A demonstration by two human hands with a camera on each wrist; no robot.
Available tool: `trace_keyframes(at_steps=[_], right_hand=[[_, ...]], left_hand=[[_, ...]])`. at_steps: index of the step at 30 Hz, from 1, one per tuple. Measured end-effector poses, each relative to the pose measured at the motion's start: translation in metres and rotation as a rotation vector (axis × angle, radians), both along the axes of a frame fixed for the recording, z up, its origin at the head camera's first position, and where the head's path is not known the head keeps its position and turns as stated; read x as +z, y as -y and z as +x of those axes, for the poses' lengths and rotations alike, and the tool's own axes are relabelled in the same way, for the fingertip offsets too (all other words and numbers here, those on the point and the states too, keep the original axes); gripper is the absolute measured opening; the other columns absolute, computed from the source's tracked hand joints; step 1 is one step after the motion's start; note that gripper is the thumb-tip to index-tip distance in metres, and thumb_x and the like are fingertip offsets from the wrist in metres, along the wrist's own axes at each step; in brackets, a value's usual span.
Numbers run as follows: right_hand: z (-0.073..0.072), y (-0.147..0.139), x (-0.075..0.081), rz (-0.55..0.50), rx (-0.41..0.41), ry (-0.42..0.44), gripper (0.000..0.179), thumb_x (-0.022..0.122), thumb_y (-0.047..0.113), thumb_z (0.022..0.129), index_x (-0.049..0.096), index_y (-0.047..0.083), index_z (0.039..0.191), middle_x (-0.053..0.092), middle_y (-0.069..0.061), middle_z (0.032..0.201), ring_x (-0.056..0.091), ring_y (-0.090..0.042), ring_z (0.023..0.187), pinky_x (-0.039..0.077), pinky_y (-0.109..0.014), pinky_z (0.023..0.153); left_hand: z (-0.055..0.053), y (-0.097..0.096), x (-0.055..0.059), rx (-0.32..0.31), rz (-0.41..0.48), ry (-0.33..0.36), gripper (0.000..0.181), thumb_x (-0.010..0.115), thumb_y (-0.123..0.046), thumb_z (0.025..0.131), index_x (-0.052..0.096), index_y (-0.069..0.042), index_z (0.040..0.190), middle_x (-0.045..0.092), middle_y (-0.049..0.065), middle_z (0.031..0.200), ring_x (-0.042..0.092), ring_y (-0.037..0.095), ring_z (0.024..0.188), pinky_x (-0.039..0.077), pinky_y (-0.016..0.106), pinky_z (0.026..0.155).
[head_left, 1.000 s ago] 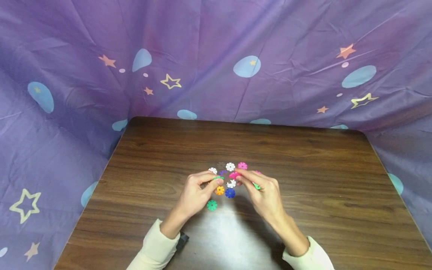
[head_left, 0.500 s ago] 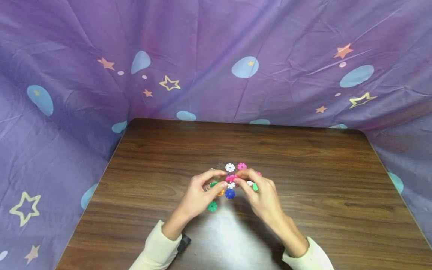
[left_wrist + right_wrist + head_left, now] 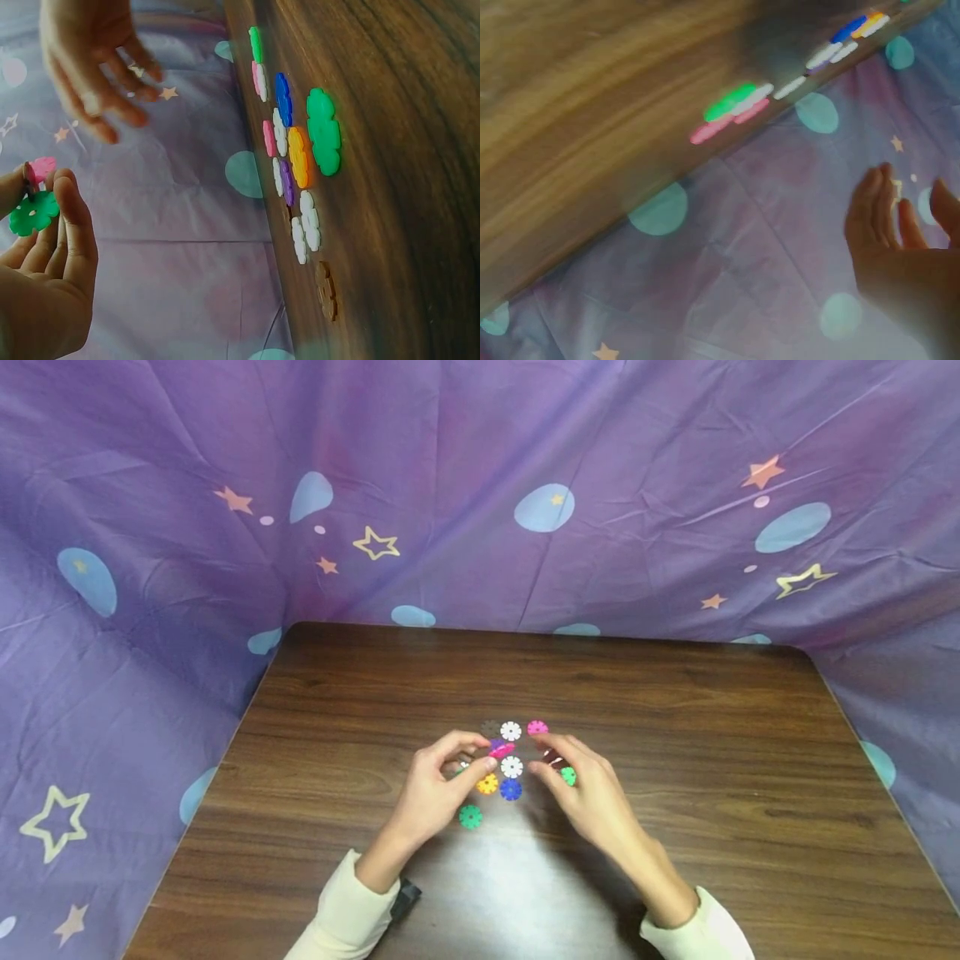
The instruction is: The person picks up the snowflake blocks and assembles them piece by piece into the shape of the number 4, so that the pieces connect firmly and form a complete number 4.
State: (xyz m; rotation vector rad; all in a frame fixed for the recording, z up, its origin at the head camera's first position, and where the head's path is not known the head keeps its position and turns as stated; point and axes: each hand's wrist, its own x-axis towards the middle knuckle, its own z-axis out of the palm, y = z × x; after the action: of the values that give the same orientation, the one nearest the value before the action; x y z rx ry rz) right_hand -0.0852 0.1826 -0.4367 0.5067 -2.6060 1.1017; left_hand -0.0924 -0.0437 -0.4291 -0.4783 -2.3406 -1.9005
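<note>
My left hand (image 3: 437, 783) pinches a green notched disc (image 3: 34, 214) joined to a pink notched disc (image 3: 42, 169), above the table. In the head view the pink one shows between its fingertips, and the green one is hidden by the hand. To the right, my right hand (image 3: 587, 783) is apart from the pair, with its fingers spread and nothing between them. Beneath the hands lie loose discs: a white disc (image 3: 512, 767), a blue disc (image 3: 511, 789), an orange disc (image 3: 487, 783) and a purple disc (image 3: 286, 184).
A green disc (image 3: 470, 817) lies nearest the front of the wooden table (image 3: 360, 693). Farther back are a brown disc (image 3: 491, 727) and a pink disc (image 3: 537, 727). A bright green disc (image 3: 567, 776) is by the right hand. A purple patterned cloth (image 3: 465, 452) hangs behind the table.
The hands came together, and the pink disc passed from the right fingers onto the green disc in the left. The right hand has since let go and drawn back to the right.
</note>
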Motion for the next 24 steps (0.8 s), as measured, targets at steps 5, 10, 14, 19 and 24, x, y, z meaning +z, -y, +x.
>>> trace_keyframes(at_steps=[5,10,14,19,24], right_hand=[[-0.004,-0.002,-0.014,0.127,-0.01,0.119,0.041,0.077,0.014,0.092,0.067,0.006,0.13,0.075,-0.012,0.111,0.071,-0.023,0.09,0.06,-0.047,0.084],[-0.006,0.001,-0.024,0.196,-0.004,0.217,0.04,0.079,0.014,0.089,0.069,0.005,0.127,0.073,-0.012,0.108,0.071,-0.024,0.091,0.06,-0.048,0.086],[-0.007,0.004,-0.031,0.237,-0.001,0.253,0.034,0.081,0.016,0.088,0.072,0.006,0.12,0.073,-0.009,0.101,0.07,-0.022,0.09,0.059,-0.046,0.085],[-0.005,0.01,-0.036,0.295,0.007,0.243,0.03,0.083,0.019,0.086,0.074,0.006,0.112,0.071,-0.007,0.097,0.069,-0.023,0.09,0.059,-0.045,0.085],[-0.004,0.017,-0.038,0.373,-0.005,0.232,0.031,0.084,0.024,0.084,0.075,0.005,0.107,0.069,-0.009,0.098,0.069,-0.028,0.09,0.059,-0.047,0.083]], left_hand=[[0.0,0.001,-0.002,-0.012,0.012,-0.035,0.021,0.078,-0.013,0.092,0.074,-0.006,0.111,0.076,0.009,0.095,0.066,0.004,0.084,0.056,0.022,0.076],[0.0,0.001,-0.003,-0.025,0.021,-0.06,0.019,0.077,-0.013,0.092,0.075,-0.008,0.111,0.077,0.007,0.097,0.067,0.006,0.085,0.058,0.023,0.078],[0.0,0.001,-0.003,-0.029,0.037,-0.061,0.017,0.077,-0.013,0.092,0.076,-0.011,0.109,0.077,0.007,0.099,0.067,0.007,0.084,0.059,0.024,0.078],[0.0,0.001,-0.003,-0.025,0.031,-0.073,0.016,0.077,-0.013,0.092,0.077,-0.012,0.108,0.077,0.006,0.097,0.066,0.006,0.083,0.058,0.023,0.076],[0.001,0.0,-0.003,-0.033,0.025,-0.08,0.015,0.077,-0.012,0.092,0.077,-0.011,0.107,0.077,0.005,0.098,0.067,0.006,0.085,0.059,0.024,0.077]])
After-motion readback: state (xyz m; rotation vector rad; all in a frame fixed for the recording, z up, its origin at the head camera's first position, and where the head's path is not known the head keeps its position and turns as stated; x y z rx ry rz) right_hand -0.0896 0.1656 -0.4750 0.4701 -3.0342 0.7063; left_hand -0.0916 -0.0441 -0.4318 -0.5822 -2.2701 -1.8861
